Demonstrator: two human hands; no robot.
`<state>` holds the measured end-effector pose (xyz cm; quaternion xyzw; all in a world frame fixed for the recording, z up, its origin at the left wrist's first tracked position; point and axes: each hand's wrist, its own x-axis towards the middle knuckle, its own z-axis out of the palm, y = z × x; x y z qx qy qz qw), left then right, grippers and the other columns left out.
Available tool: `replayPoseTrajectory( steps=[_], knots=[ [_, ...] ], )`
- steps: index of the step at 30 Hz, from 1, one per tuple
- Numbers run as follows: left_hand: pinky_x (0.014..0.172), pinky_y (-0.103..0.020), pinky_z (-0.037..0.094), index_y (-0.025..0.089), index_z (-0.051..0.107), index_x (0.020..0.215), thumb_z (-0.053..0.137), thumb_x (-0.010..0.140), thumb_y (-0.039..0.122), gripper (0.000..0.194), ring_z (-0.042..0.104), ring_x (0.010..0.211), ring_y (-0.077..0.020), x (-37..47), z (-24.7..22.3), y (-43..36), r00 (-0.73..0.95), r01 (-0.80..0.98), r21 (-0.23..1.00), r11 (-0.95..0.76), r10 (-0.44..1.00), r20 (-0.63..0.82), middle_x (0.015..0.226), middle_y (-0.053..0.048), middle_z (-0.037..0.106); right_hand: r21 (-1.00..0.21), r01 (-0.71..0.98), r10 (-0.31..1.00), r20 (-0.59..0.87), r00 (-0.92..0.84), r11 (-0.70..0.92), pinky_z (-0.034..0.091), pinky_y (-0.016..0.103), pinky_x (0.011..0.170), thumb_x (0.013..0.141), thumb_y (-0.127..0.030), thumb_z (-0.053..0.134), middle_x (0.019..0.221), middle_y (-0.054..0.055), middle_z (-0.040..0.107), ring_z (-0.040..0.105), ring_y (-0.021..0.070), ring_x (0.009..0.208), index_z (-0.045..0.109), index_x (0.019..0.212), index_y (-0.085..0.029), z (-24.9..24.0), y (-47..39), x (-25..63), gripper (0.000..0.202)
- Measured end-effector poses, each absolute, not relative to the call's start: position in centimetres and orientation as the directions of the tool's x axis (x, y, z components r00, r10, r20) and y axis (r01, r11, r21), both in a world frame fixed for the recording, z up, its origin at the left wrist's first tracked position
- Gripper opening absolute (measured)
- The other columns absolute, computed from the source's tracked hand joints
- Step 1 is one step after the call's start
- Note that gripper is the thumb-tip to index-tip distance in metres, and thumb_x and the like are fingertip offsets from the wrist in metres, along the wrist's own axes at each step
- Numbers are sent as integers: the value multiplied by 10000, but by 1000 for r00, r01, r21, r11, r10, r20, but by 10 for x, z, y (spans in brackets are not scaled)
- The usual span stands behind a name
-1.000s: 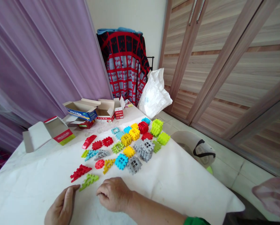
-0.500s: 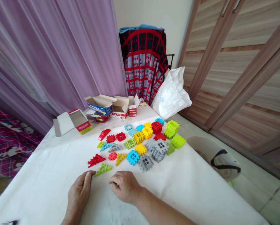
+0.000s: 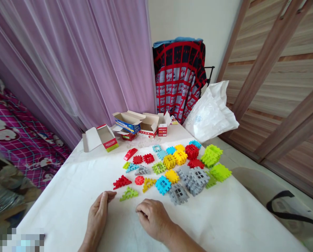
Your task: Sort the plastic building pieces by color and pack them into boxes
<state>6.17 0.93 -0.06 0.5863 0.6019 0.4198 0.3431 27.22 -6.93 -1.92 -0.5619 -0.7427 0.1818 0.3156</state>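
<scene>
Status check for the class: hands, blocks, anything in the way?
Both hands empty, resting on the table. Green arch block just beyond them, flat. Nothing between hands and arch; open boxes well behind.

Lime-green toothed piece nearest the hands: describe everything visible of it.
The lime-green piece looks like plastic, roughly triangular, with notched edges and an opening in its middle. It appears to lie flat on the white tabletop, seemingly whole. Neither the left hand nor the right hand touches it. A red triangular piece lies beyond it to the left, a yellow one to the right.
</scene>
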Motion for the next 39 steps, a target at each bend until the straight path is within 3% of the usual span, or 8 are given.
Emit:
replayPoseTrajectory(
  steps=[8,11,16,19,23,31,36,39],
  knots=[
    [660,-331,577,169,684,783,458,687,847,722,685,721,-213,61,13,39,-50,348,937,-19,998,38,791,-99,729,-641,705,950,264,-169,303,439,233,689,774,-79,574,805,0,725,661,153,759,697,837,-222,-22,-70,272,199],
    [706,-334,579,174,675,917,303,804,763,706,709,820,-215,60,32,81,64,639,749,-177,982,177,967,-118,744,-640,705,949,265,-171,305,435,233,686,783,-84,570,802,-1,723,660,151,751,694,837,-224,-23,-71,272,195],
    [949,-410,505,232,602,1217,493,820,462,472,640,1096,-252,68,69,161,132,830,498,-251,956,261,1240,-96,667,-631,714,951,245,-188,304,445,241,697,796,-112,564,813,4,725,666,159,767,696,848,-225,-23,-70,273,182],
    [1137,-504,310,220,561,1300,548,788,311,521,420,1370,-315,76,84,194,197,909,301,-288,934,299,1479,-123,479,-632,716,954,230,-191,296,453,248,693,785,-124,571,822,8,728,668,166,769,702,858,-224,-22,-70,274,181],
    [1188,-524,154,200,476,1393,538,810,268,590,250,1467,-317,83,88,220,232,960,91,-264,935,268,1553,-129,377,-662,693,958,222,-180,284,459,243,683,774,-127,577,809,2,730,660,156,732,715,881,-228,-20,-70,275,202],
    [1107,-654,104,142,523,1323,460,905,414,502,515,1206,-293,92,94,246,283,945,-190,-265,957,71,1221,-113,670,-650,699,955,206,-213,296,460,238,671,802,-156,564,787,8,725,647,152,724,718,868,-216,-13,-69,275,179],
    [1087,-624,139,133,660,1084,468,893,436,407,610,992,-257,86,104,245,296,906,-305,-293,954,-38,1026,-94,738,-639,704,951,219,-221,310,464,238,665,805,-160,562,785,12,728,649,154,715,727,887,-210,-12,-67,276,191],
    [1069,-601,197,140,659,1095,435,901,474,446,625,981,-260,73,109,236,286,898,-326,-295,955,-74,1065,-114,734,-652,694,952,223,-210,305,465,235,668,801,-150,572,795,18,736,655,152,716,735,892,-199,-11,-66,277,193]
  ],
)
